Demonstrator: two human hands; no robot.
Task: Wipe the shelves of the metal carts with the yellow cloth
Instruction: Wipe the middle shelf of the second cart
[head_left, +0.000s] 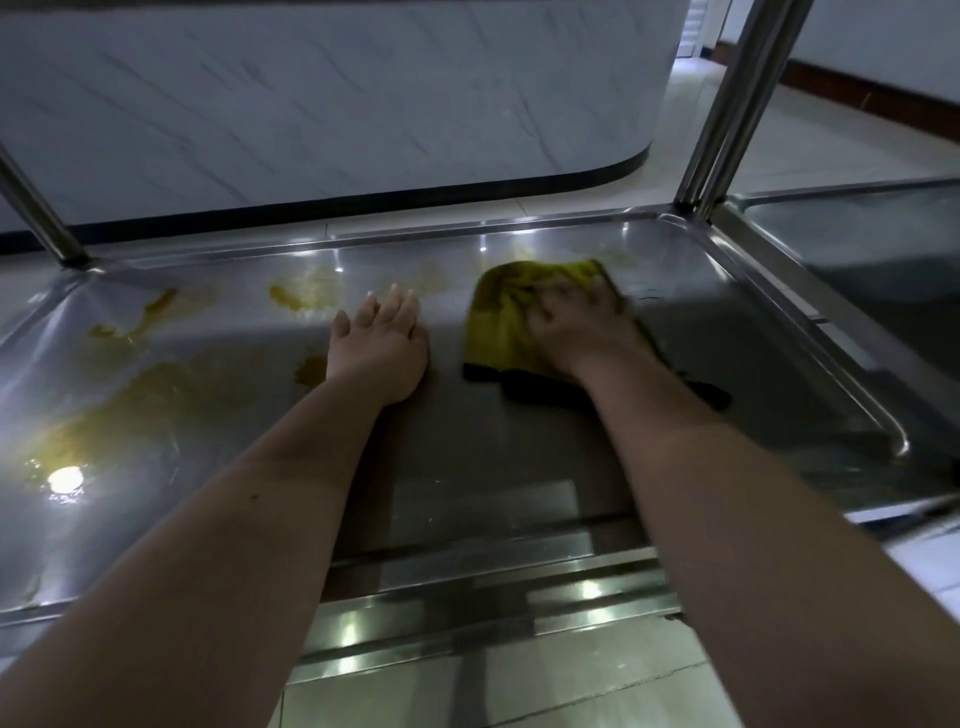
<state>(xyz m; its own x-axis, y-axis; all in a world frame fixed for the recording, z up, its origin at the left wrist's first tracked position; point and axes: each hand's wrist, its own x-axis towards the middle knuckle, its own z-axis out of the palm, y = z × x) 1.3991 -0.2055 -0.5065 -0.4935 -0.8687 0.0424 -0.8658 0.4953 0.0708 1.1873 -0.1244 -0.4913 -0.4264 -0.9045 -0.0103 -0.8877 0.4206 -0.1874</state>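
On my feed, center frame - left hand (379, 348) lies flat, palm down on the metal cart shelf (519, 467), fingers straight and together, holding nothing. Right hand (582, 325) presses on the yellow cloth (498, 322), right of center near the shelf's far rim; blur, so I cannot tell if the fingers grip it. Yellow-brown smears (156, 395) cover the left half. A 2nd shelf (857, 249) touches it at right.
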